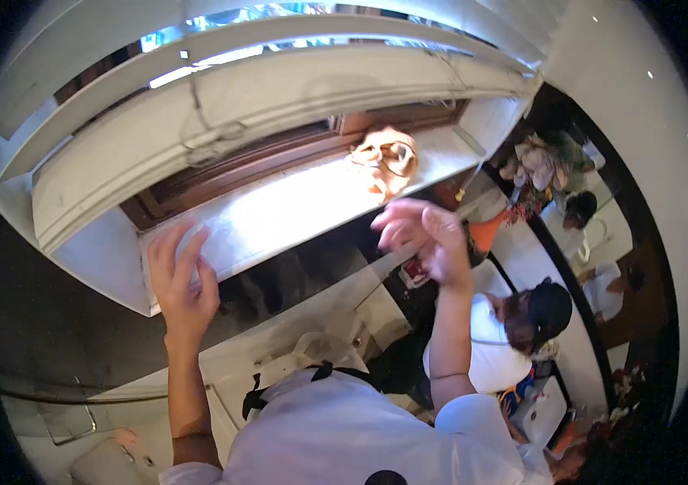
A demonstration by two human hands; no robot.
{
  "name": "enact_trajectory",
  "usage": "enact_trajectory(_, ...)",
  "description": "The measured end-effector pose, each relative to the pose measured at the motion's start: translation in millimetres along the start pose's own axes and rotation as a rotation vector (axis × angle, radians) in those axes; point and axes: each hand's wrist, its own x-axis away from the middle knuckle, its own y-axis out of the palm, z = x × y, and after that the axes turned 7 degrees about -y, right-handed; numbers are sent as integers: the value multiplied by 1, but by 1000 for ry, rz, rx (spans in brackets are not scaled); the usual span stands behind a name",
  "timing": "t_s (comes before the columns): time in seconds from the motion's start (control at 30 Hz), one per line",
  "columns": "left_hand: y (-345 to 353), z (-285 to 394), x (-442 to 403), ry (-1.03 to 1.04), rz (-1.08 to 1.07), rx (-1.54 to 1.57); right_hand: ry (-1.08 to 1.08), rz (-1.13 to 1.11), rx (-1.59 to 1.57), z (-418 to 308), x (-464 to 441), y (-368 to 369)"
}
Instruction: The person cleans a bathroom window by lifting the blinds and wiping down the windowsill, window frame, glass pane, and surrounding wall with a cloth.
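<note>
My left hand (185,279) is raised at the left end of the white windowsill (271,198), with its fingers apart and nothing in them. My right hand (433,240) is held up in front of the sill's right half, fingers loosely bent and thumb apart, also holding nothing. A crumpled tan-orange cloth (392,153) lies on the sill, just beyond my right hand. Above the sill hang white slatted blinds (279,89), with a looped cord (213,133) dangling from them. Whether either hand touches the sill or wall I cannot tell.
A person (493,339) in a white top and dark cap is close at my right, beside a white sink (542,412). An orange vase (485,234) and dried flowers (534,166) stand near a dark-framed mirror (602,234). A metal bar (77,428) is at lower left.
</note>
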Motion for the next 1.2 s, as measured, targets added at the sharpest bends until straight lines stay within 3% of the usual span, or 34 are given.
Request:
enact_trajectory(0.07,0,-1,1,10,-10,45,-114,344,740,-19,-33,-1)
enact_trajectory(0.13,0,-3,2,-14,11,32,-492,318,1485,-4,-77,-40)
enact_trajectory(0.2,0,-4,4,-73,16,24,-167,158,1565,39,-106,-70)
enact_trajectory(0.23,1,-4,4,-79,20,21,268,289,1184,52,-117,-57)
enact_trajectory(0.27,2,-4,3,-97,26,48,-145,200,1676,78,-113,-47)
enact_trajectory(0.33,4,-4,2,-126,41,78,-277,167,1738,91,-107,-26)
enact_trajectory(0.4,2,-3,4,-196,-21,121,-300,80,1659,92,-107,14)
enact_trajectory(0.47,6,-1,1,-154,-6,67,-371,-309,1820,77,-100,57)
enact_trajectory(0.53,10,2,-2,-105,16,12,-480,-13,1402,88,-94,77)
enact_trajectory(0.6,10,1,-3,-121,17,-95,-436,-133,1359,78,-90,59)
enact_trajectory(0.67,10,-1,-2,-140,18,-95,-403,-239,1515,73,-88,15)
enact_trajectory(0.7,9,-2,-3,-161,14,-94,-536,-169,1557,72,-94,-20)
enact_trajectory(0.73,8,-3,-3,-162,15,-101,-261,190,1024,68,-97,-43)
enact_trajectory(0.77,7,-4,-2,-176,23,-86,-92,286,1043,68,-103,-96)
enact_trajectory(0.8,5,-5,0,-191,31,-71,-227,198,1444,66,-107,-149)
enact_trajectory(0.83,4,-6,0,-196,31,-76,202,373,926,46,-116,-172)
enact_trajectory(0.87,4,-6,-1,-197,34,-53,58,393,1482,44,-119,-205)
enact_trajectory(0.93,4,-5,1,-196,40,-35,93,533,1780,27,-124,-210)
enact_trajectory(1.07,9,-1,-3,-184,21,-110,198,749,1893,44,-155,-223)
enact_trajectory(1.13,12,0,-5,-187,13,-108,-241,1055,1123,50,-165,-213)
enact_trajectory(1.17,14,0,-4,-201,0,-118,-358,966,744,59,-169,-196)
enact_trajectory(1.2,17,1,-4,-214,-18,-127,-674,931,935,74,-184,-185)
